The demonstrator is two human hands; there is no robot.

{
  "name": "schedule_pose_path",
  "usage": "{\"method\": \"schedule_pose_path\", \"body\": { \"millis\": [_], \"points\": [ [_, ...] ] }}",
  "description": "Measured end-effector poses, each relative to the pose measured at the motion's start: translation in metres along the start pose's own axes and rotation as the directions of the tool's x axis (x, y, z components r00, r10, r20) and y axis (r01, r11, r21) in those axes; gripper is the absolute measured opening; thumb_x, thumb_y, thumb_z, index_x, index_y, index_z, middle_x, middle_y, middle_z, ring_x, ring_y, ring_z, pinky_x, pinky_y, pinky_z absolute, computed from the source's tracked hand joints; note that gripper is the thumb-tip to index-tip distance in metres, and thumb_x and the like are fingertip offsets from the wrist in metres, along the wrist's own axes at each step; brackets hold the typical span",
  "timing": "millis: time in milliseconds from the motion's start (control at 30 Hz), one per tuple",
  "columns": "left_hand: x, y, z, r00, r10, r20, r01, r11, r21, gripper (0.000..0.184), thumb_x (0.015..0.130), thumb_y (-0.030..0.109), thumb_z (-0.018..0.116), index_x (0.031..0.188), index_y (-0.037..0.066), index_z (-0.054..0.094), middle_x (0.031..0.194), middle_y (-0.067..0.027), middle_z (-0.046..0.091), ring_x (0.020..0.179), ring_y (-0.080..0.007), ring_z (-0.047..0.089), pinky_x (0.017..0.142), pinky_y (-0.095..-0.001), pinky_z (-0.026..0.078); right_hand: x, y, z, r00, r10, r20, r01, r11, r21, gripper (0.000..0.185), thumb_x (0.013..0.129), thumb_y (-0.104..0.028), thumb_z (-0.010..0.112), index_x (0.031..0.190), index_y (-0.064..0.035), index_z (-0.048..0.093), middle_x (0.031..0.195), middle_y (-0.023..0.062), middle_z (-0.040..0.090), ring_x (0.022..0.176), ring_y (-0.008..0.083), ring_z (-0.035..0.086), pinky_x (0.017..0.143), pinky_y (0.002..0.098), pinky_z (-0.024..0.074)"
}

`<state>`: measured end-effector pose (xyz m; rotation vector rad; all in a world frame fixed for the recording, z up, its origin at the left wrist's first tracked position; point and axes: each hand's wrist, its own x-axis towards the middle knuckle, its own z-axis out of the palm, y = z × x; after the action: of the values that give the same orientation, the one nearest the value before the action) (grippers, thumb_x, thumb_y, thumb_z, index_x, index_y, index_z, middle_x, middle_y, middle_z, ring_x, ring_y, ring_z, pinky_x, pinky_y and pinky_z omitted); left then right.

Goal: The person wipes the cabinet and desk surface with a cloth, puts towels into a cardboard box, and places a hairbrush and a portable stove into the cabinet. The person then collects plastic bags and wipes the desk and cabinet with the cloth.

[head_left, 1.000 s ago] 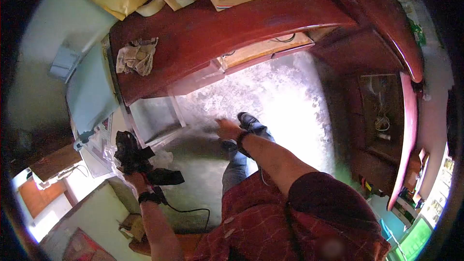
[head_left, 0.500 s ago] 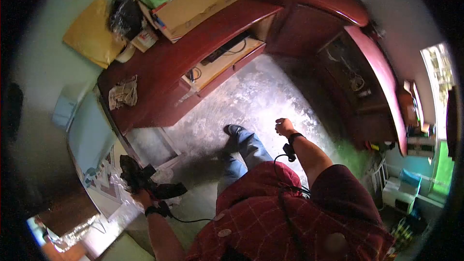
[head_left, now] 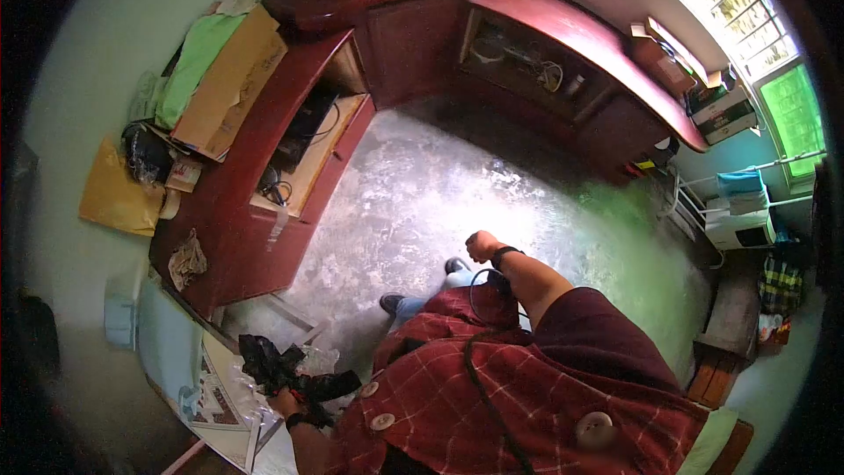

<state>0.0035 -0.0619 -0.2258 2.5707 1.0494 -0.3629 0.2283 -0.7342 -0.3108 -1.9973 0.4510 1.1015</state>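
Observation:
My left hand, low on the left, is closed around a crumpled black bundle that looks like plastic or cloth. Part of the bundle spreads right, towards my red checked shirt. Crinkled clear plastic shows beside it. My right hand hangs in front of my body over the floor, its fingers curled in, and nothing shows in it. Each wrist wears a black band, and a thin black cable runs from the right one towards my shirt.
A dark red cabinet with an open compartment holding cables stands left, a cardboard box on top. Another red cabinet lines the far wall. A pale blue-grey surface is near my left hand; a white rack stands right.
My view has swung to the right, bringing the window and rack further into sight. The black bundle stays in my left hand. My right hand remains curled, now closer to my body.

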Motion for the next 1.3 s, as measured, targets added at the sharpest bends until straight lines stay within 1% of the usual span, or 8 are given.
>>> {"method": "schedule_pose_path", "body": {
  "millis": [400,533,733,800,867,967,1000,1300],
  "points": [
    [-0.124,0.160,0.034,0.975,0.054,-0.214,-0.147,0.884,-0.443,0.046,0.067,0.009,0.067,0.109,-0.005,0.056,0.106,-0.0188,0.063,0.101,-0.0360,0.058,0.088,-0.0402,0.043,-0.048,0.099,-0.092,0.995,0.022,-0.100,0.007,0.958,0.287,0.026,0.084,-0.003,0.046,0.104,0.0007,0.062,0.069,0.0099,0.063,0.057,0.0193,0.062,0.047,0.0308,0.0519],
    [-0.111,0.108,0.089,0.995,0.029,-0.091,-0.057,0.948,-0.314,0.045,0.066,0.007,0.068,0.109,-0.004,0.057,0.107,-0.0194,0.062,0.101,-0.0358,0.058,0.087,-0.0401,0.044,-0.016,0.202,-0.119,0.888,-0.415,0.198,0.339,0.299,-0.892,0.015,0.072,-0.021,0.063,0.065,-0.0093,0.067,0.069,0.0109,0.067,0.063,0.0242,0.066,0.058,0.0358,0.0529],
    [-0.171,0.164,0.027,0.956,-0.259,-0.140,0.191,0.908,-0.373,0.047,0.065,0.012,0.072,0.107,-0.003,0.057,0.108,-0.0237,0.061,0.101,-0.0394,0.058,0.086,-0.0434,0.045,-0.016,0.154,-0.136,0.935,-0.312,0.167,0.242,0.219,-0.945,0.017,0.065,-0.031,0.070,0.067,-0.0138,0.069,0.074,0.0106,0.068,0.070,0.0265,0.067,0.063,0.0375,0.0530],
    [-0.175,0.137,0.031,0.963,-0.243,-0.119,0.171,0.888,-0.428,0.048,0.066,0.018,0.072,0.107,-0.003,0.057,0.109,-0.0240,0.060,0.102,-0.0398,0.057,0.086,-0.0441,0.045,0.004,0.118,-0.139,0.936,-0.227,0.268,0.320,0.232,-0.919,0.013,0.072,-0.027,0.066,0.068,-0.0146,0.066,0.071,0.0072,0.068,0.065,0.0194,0.067,0.059,0.0350,0.0533],
    [-0.166,0.082,0.061,0.960,-0.212,-0.181,0.125,0.908,-0.399,0.049,0.068,0.022,0.072,0.108,-0.003,0.057,0.109,-0.0231,0.060,0.099,-0.0391,0.058,0.085,-0.0436,0.046,0.023,0.090,-0.127,0.998,0.058,0.031,-0.062,0.985,0.161,0.011,0.080,-0.022,0.059,0.076,-0.0124,0.063,0.067,0.0052,0.066,0.061,0.0174,0.065,0.051,0.0325,0.0525],
    [-0.171,0.071,0.064,0.959,-0.239,-0.154,0.155,0.893,-0.422,0.051,0.072,0.028,0.069,0.111,-0.003,0.056,0.110,-0.0218,0.060,0.094,-0.0372,0.060,0.083,-0.0422,0.047,0.022,0.001,-0.118,0.933,-0.279,0.226,0.359,0.744,-0.564,0.017,0.088,-0.009,0.046,0.091,-0.0025,0.061,0.067,0.0104,0.062,0.058,0.0203,0.063,0.046,0.0330,0.0524],
    [-0.170,0.070,0.060,0.956,-0.271,-0.109,0.194,0.869,-0.456,0.051,0.074,0.029,0.067,0.112,-0.003,0.056,0.110,-0.0216,0.060,0.093,-0.0366,0.060,0.082,-0.0418,0.047,0.007,-0.022,-0.105,0.998,-0.036,-0.053,0.043,0.991,0.127,0.022,0.087,-0.007,0.048,0.105,-0.0021,0.061,0.075,0.0107,0.064,0.062,0.0192,0.064,0.051,0.0322,0.0537],
    [-0.123,0.008,0.061,0.973,-0.230,0.026,0.219,0.877,-0.428,0.049,0.076,0.028,0.065,0.114,-0.003,0.057,0.111,-0.0209,0.060,0.095,-0.0356,0.059,0.085,-0.0412,0.046,0.045,-0.105,-0.037,0.928,-0.353,0.117,0.370,0.904,-0.214,0.020,0.080,-0.010,0.053,0.098,-0.0034,0.058,0.069,0.0106,0.062,0.056,0.0224,0.061,0.047,0.0353,0.0495]
  ]
}}
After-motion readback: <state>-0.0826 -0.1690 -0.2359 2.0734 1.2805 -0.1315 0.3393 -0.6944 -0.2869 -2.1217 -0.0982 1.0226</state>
